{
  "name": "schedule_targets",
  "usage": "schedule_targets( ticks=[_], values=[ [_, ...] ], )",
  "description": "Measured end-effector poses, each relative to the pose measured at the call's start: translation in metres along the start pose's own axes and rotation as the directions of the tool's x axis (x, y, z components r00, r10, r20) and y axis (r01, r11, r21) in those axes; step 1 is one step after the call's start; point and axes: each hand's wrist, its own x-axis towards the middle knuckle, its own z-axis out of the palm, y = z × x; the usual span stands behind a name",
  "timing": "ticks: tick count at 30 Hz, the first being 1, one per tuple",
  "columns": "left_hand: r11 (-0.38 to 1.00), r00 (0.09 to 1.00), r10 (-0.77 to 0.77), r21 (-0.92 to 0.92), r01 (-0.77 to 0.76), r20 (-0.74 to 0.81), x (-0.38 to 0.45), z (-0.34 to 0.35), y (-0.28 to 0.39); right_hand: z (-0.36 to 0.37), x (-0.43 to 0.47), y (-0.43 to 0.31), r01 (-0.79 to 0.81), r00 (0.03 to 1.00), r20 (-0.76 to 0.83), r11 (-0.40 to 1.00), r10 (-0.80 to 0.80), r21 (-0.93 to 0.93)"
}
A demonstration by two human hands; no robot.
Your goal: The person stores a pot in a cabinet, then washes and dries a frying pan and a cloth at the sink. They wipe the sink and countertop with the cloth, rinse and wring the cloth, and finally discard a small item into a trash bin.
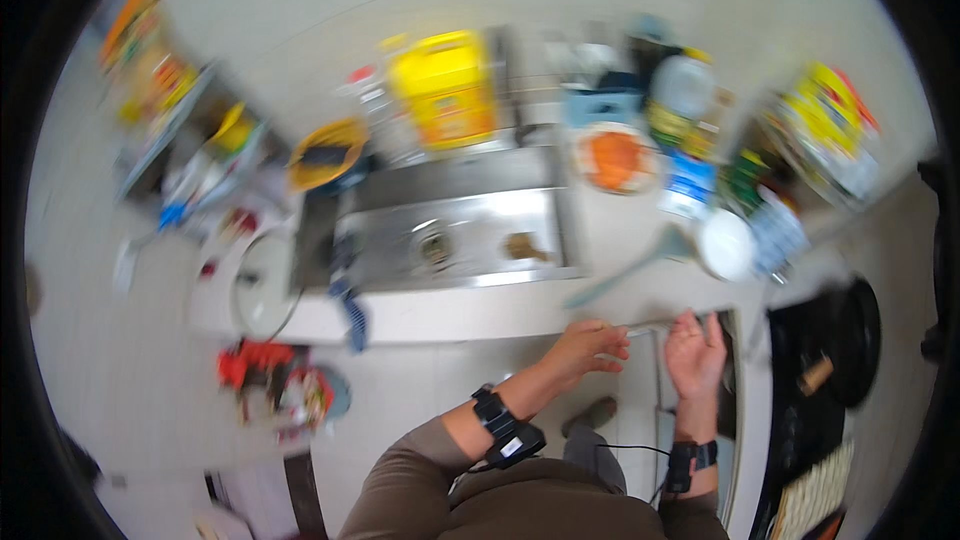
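My left hand hovers at the front edge of the pale countertop, fingers apart, and I see nothing in it. To its right, my right hand is turned palm up with spread, empty fingers. A thin pale edge runs between the two hands; blur hides what it belongs to. Closest on the counter lies a grey-green ladle or large spoon, its handle pointing toward my left hand. Beside its head stands a white bowl. Both my forearms wear black strapped devices.
A steel sink holds a brown item. Behind it stands a yellow jug; an orange food plate sits right. At far right is a black stove with a pan. A full waste bin stands on the floor.
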Motion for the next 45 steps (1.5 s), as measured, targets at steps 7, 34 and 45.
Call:
schedule_targets(
  ticks=[7, 34, 45],
  values=[
    [0.91, 0.7, 0.381, 0.111, -0.399, -0.605, -0.16, -0.244, 0.061, 0.06, 0.057, 0.165, -0.301, 0.951, -0.027, 0.905, 0.307, -0.3],
    [0.902, -0.204, 0.381, 0.411, -0.132, -0.902, -0.322, -0.582, 0.2, 0.053, 0.072, 0.256, -0.314, 0.939, -0.301, 0.771, 0.166, -0.554],
    [0.739, 0.348, 0.648, 0.449, -0.503, -0.677, -0.256, -0.238, 0.187, 0.122, 0.023, 0.165, 0.065, 0.977, 0.191, 0.726, 0.093, -0.685]
  ],
)
